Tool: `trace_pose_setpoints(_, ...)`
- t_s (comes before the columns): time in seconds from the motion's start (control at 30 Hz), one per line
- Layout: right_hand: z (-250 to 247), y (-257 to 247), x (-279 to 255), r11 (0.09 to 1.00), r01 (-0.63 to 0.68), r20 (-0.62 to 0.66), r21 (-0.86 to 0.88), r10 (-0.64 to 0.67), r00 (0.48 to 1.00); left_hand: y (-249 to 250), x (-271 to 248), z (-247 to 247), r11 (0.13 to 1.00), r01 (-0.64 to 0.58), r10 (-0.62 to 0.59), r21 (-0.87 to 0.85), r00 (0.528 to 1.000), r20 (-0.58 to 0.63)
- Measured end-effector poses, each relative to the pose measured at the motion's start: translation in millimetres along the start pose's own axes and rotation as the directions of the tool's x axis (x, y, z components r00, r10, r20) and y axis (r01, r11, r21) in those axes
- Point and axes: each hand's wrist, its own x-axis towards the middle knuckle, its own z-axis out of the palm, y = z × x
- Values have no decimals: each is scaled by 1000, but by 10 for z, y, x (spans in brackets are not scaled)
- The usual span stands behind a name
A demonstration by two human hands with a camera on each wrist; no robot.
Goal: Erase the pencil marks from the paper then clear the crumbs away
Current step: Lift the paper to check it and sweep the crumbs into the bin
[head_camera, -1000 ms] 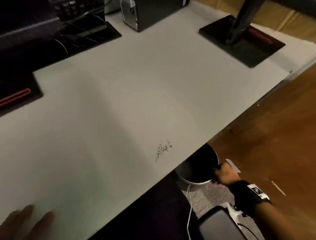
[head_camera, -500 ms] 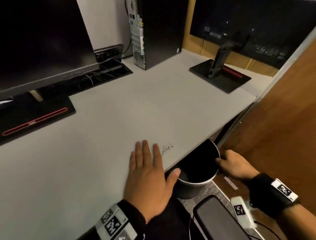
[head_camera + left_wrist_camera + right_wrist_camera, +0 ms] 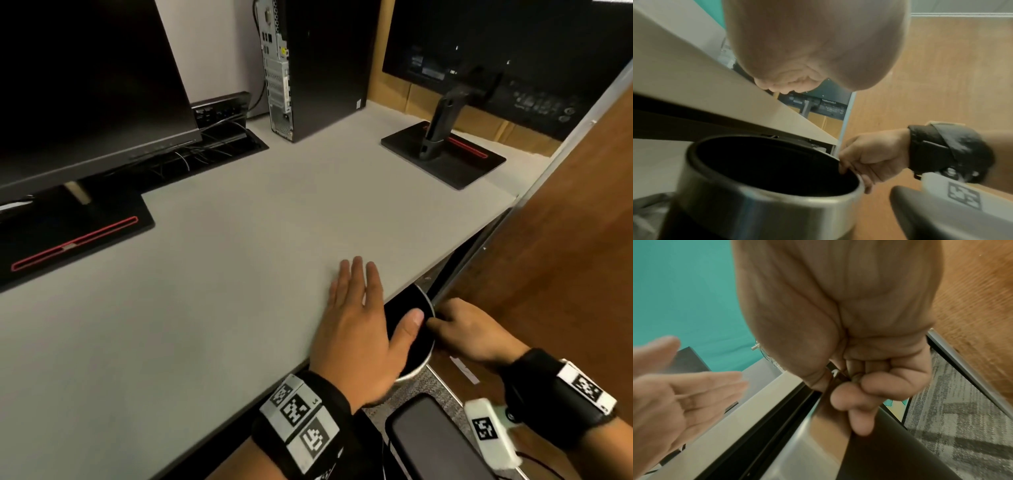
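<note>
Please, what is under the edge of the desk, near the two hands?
A metal bin with a dark inside stands under the desk edge. The right hand grips its rim; the left hand lies open on the desk above. The bin's bottom is too dark to see.

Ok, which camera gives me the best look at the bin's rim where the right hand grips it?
Left wrist: the bin shows its whole round rim, the right hand pinching its edge. Head shows part of the rim, the left hand covering much. Right wrist shows only a close, blurred stretch.
</note>
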Motion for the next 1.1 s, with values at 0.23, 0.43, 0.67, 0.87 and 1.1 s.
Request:
trace_pose_setpoints(0.23, -8, 20, 14, 999, 1, -13, 37, -1, 1000, 71, 21, 140, 978, 40, -64, 206, 992, 110)
trace_pose_setpoints(0.43, -17, 13, 15, 998, -5, 12, 63, 5, 1000, 26, 78, 170, 983, -17, 9, 184, 999, 48)
trace_pose_setpoints(0.67, -29, 87, 68, 1000, -6, -4, 26, 6, 1000, 117, 87, 149, 985, -142, 137, 93, 989, 59)
trace_pose_setpoints(0.87, -33, 43, 50, 1000, 2, 3, 11, -2, 1000, 129, 28, 109, 968, -251, 248, -3, 953, 174)
trace_pose_setpoints(1.1, -5, 42, 20, 997, -49, 26, 62, 47, 999, -119, -37, -29, 916, 255, -273, 311, 962, 17)
